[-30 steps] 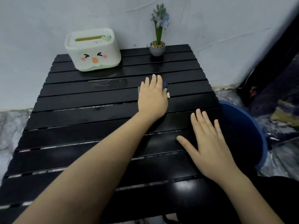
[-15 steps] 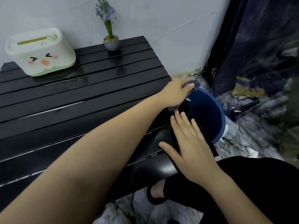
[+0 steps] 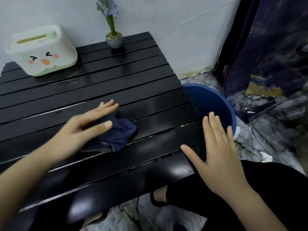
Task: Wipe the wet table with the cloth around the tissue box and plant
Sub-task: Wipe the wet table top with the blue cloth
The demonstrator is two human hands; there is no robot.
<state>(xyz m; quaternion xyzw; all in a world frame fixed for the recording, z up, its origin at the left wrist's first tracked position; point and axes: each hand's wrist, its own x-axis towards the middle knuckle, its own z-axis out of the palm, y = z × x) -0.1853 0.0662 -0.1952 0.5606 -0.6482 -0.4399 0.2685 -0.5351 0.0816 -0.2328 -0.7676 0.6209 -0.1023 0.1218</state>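
1. Left hand [image 3: 78, 132]: fingers spread, pressing flat on cloth [image 3: 115, 135] to drive wiping strokes.
2. Right hand [image 3: 215, 147]: open, empty, palm down at table [image 3: 141, 80] edge, likely as bracing.
3. Cloth: dark blue, crumpled, mid-table, well apart from tissue box [image 3: 40, 50] and plant [image 3: 113, 30].

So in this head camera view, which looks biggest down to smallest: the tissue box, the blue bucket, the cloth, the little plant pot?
1. Tissue box
2. Blue bucket, partly hidden by the table
3. Cloth, crumpled, part-covered by the left hand
4. Plant pot
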